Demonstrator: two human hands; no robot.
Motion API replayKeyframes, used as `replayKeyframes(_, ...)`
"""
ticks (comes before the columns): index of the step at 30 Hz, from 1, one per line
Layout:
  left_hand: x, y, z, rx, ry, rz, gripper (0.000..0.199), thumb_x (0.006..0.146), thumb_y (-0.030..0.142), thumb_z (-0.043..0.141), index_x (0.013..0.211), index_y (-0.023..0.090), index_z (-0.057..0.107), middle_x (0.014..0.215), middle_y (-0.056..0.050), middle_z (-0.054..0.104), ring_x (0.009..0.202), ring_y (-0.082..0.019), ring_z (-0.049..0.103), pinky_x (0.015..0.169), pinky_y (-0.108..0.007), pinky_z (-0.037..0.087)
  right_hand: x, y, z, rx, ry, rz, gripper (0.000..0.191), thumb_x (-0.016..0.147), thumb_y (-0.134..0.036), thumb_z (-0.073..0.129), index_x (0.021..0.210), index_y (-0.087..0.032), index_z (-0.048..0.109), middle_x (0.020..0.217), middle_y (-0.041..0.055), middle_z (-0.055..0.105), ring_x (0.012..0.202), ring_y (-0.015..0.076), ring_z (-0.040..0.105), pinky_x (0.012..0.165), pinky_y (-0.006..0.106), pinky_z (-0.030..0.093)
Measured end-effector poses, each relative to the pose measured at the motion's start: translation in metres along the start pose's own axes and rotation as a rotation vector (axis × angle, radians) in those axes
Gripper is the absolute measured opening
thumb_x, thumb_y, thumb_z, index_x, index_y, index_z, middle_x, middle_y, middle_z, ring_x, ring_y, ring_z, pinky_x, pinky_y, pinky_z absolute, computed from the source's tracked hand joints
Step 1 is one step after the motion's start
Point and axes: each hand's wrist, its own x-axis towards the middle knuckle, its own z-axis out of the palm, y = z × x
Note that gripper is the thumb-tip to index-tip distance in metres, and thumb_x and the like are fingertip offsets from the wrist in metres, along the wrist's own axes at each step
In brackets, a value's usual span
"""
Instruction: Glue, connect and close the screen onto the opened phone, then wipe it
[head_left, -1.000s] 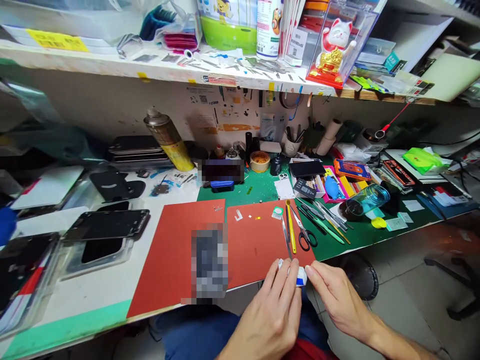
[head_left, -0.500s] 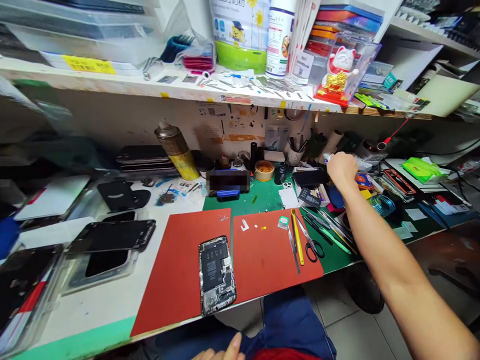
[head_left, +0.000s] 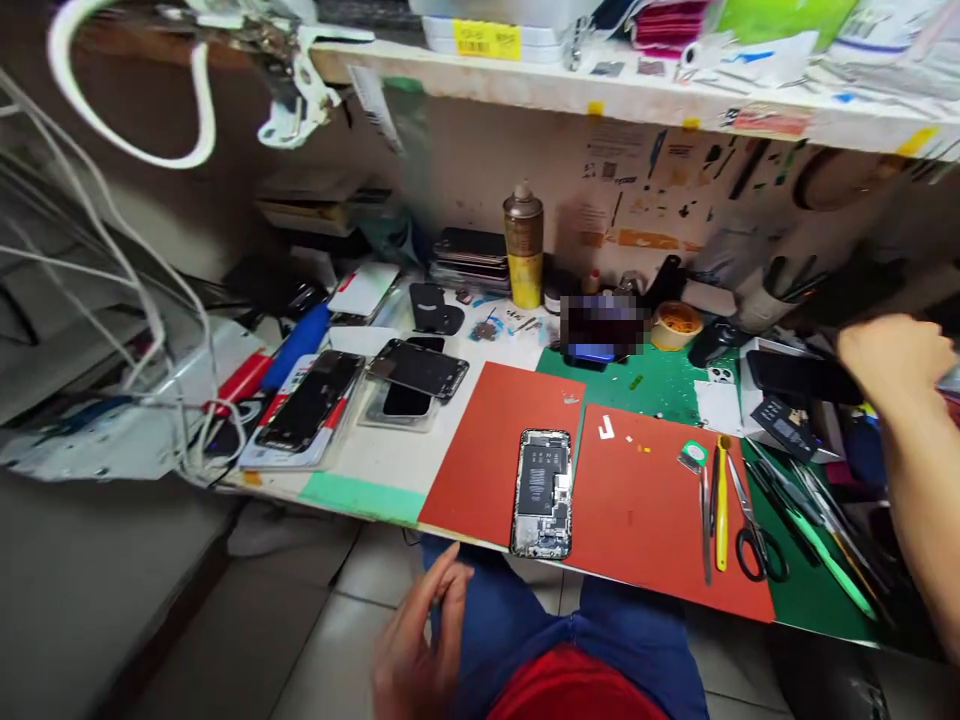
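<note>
Head view: at bottom centre, the left hand (head_left: 420, 635) has its fingers loosely bent and slightly apart; above it, an opened phone (head_left: 541, 495) lies across the inner edges of two red mats (head_left: 480, 450). Scissors (head_left: 756, 535) lie at lower right; farther off, the right hand (head_left: 896, 355) is near a dark phone (head_left: 802, 375) at right—fingers curled, grip impossible to tell—and a spray can (head_left: 524, 245) stands at upper centre.

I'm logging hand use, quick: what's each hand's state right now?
Left hand: loosely open, no object visible in it.
Right hand: fingers mostly hidden; cannot tell whether it holds anything.
</note>
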Motion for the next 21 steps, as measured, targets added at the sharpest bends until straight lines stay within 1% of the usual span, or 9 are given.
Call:
replayKeyframes(1,0.004,0.003,0.002,-0.077,-0.035,-0.094,0.031,0.109,0.036,0.057,0.134,0.021,0.07,0.095,-0.002,0.086,0.072,-0.015,0.081,0.066,-0.022,0.064,-0.02,0.001,-0.004,-0.027,-0.005,0.022,0.065,0.113,-0.057,0.03,0.099,-0.018,0.08,0.106,0.0283,0.076,0.122,0.0465,0.072,0.094,0.063,0.052)
replayKeyframes(3,0.017,0.008,0.003,-0.239,-0.074,-0.238,0.04,0.11,0.044,0.054,0.138,0.019,0.067,0.106,-0.007,0.085,0.085,-0.017,0.083,0.076,-0.025,0.066,-0.082,0.001,-0.012,-0.055,-0.037,0.011,0.071,0.11,-0.064,0.029,0.102,-0.016,0.08,0.091,0.0292,0.075,0.116,0.0532,0.073,0.09,0.068,0.051)
replayKeyframes(5,0.038,0.012,0.0,-0.349,-0.138,-0.353,0.045,0.109,0.049,0.055,0.141,0.019,0.066,0.118,-0.01,0.084,0.099,-0.019,0.082,0.089,-0.029,0.065,-0.165,-0.004,-0.016,-0.016,-0.049,-0.054,0.061,0.106,-0.067,0.041,0.114,-0.021,0.08,0.098,0.0204,0.08,0.098,0.0441,0.079,0.083,0.057,0.058)
replayKeyframes(7,0.059,0.015,-0.004,-0.467,-0.214,-0.419,0.05,0.106,0.053,0.059,0.141,0.018,0.066,0.125,-0.013,0.081,0.107,-0.022,0.079,0.099,-0.035,0.063,-0.25,-0.014,-0.016,0.284,-0.267,-0.04,0.05,0.098,-0.068,0.06,0.114,-0.026,0.08,0.1,0.0111,0.083,0.073,0.0301,0.077,0.07,0.045,0.06)
replayKeyframes(10,0.078,0.019,-0.003,-0.647,-0.285,-0.507,0.056,0.103,0.057,0.062,0.141,0.016,0.065,0.131,-0.016,0.079,0.115,-0.026,0.077,0.103,-0.041,0.061,-0.34,-0.039,-0.01,0.898,-0.654,0.267,0.04,0.093,-0.057,0.075,0.114,-0.024,0.077,0.104,0.0132,0.083,0.081,0.0292,0.079,0.064,0.037,0.062)
replayKeyframes(12,0.077,0.021,-0.001,-0.745,-0.317,-0.545,0.056,0.102,0.056,0.066,0.142,0.016,0.065,0.137,-0.017,0.077,0.122,-0.029,0.075,0.105,-0.043,0.06,-0.366,-0.057,-0.007,1.174,-0.791,0.47,0.033,0.095,-0.052,0.074,0.115,-0.025,0.074,0.129,0.0172,0.078,0.079,0.0267,0.078,0.056,0.035,0.057)
replayKeyframes(15,0.061,0.024,0.001,-0.794,-0.344,-0.562,0.048,0.104,0.049,0.066,0.142,0.019,0.067,0.144,-0.016,0.073,0.112,-0.025,0.077,0.096,-0.038,0.061,-0.37,-0.078,-0.004,1.368,-0.87,0.648,0.026,0.095,-0.044,0.073,0.114,-0.026,0.072,0.152,0.0183,0.065,0.072,0.0216,0.076,0.049,0.031,0.049)
replayKeyframes(18,0.044,0.027,0.001,-0.818,-0.363,-0.552,0.04,0.106,0.044,0.065,0.14,0.023,0.071,0.136,-0.013,0.078,0.083,-0.015,0.073,0.077,-0.03,0.059,-0.362,-0.089,-0.003,1.412,-0.909,0.687,0.024,0.096,-0.041,0.07,0.117,-0.028,0.071,0.163,0.0163,0.056,0.067,0.0175,0.073,0.047,0.028,0.043)
replayKeyframes(21,0.035,0.029,0.005,-0.888,-0.358,-0.591,0.036,0.106,0.041,0.065,0.138,0.026,0.072,0.136,-0.012,0.078,0.07,-0.012,0.069,0.063,-0.027,0.055,-0.358,-0.096,-0.002,1.423,-0.949,0.686,0.026,0.095,-0.04,0.07,0.118,-0.03,0.07,0.164,0.0145,0.054,0.063,0.0152,0.071,0.047,0.027,0.04)
